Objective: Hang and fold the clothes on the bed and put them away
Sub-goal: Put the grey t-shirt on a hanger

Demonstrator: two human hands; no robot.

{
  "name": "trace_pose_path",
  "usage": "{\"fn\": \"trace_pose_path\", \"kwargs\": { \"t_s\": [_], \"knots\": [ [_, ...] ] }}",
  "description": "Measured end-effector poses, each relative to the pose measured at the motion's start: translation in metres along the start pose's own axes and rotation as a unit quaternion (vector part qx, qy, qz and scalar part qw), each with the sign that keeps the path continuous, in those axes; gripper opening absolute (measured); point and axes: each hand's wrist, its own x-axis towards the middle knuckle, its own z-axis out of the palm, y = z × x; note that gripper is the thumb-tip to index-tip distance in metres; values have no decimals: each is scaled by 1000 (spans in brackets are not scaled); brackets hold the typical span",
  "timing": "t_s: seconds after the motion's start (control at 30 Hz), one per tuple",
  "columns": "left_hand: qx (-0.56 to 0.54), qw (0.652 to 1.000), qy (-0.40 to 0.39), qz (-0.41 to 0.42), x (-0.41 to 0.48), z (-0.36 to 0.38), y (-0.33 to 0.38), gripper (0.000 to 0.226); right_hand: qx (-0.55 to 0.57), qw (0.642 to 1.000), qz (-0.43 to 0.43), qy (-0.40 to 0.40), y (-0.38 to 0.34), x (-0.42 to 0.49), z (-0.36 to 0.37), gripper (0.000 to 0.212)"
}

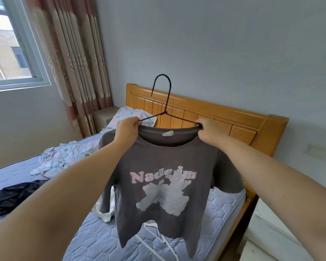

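Note:
A grey T-shirt with pink lettering and a white print hangs in the air over the bed, front toward me. A dark wire hanger sits in its neck opening, hook pointing up. My left hand grips the collar and the hanger's left arm. My right hand grips the collar and the hanger's right arm. The hanger's ends are hidden inside the shirt.
On the bed lie a crumpled white floral garment, a black garment, a white hanger below the shirt, and a pillow. A wooden headboard stands behind. Window and curtain at left.

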Motion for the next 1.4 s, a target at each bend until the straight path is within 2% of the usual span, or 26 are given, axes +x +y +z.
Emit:
{"fn": "trace_pose_path", "kwargs": {
  "t_s": [0.17,0.27,0.43,0.53,0.63,0.7,0.83,0.93,1.03,1.13,1.2,1.3,1.4],
  "knots": [
    [-9,1000,-11,-14,0,8,-11,27,5,998,1,-60,6,8,-12,36],
    [-18,999,-17,-30,3,14,-12,26,-26,998,10,-58,15,13,-20,23],
    [-38,998,-40,-10,12,29,0,27,-11,999,-41,-10,-4,18,-20,19],
    [-41,995,-87,10,17,28,7,26,-16,999,-22,42,-2,15,-22,19],
    [-57,993,-102,18,14,27,10,26,-14,996,10,93,1,2,-25,16],
    [-69,991,-112,19,7,25,10,26,-10,992,30,120,1,-13,-27,14],
    [-45,978,-192,67,-11,18,22,28,-7,986,57,154,-4,-53,-30,13],
    [-52,973,-204,95,-25,11,39,30,-7,982,57,179,-15,-86,-36,15],
    [-56,976,-182,103,-37,10,48,31,-47,978,100,180,-8,-128,-51,18],
    [-69,971,-192,121,-55,17,64,33,-123,967,180,132,10,-178,-69,19],
    [-74,963,-212,152,-69,25,82,31,-157,963,193,106,14,-206,-79,35],
    [-94,949,-239,185,-86,40,115,29,-113,966,186,144,6,-238,-94,48],
    [-130,931,-262,219,-99,53,156,30,-91,960,223,141,7,-263,-111,38]
  ]
}}
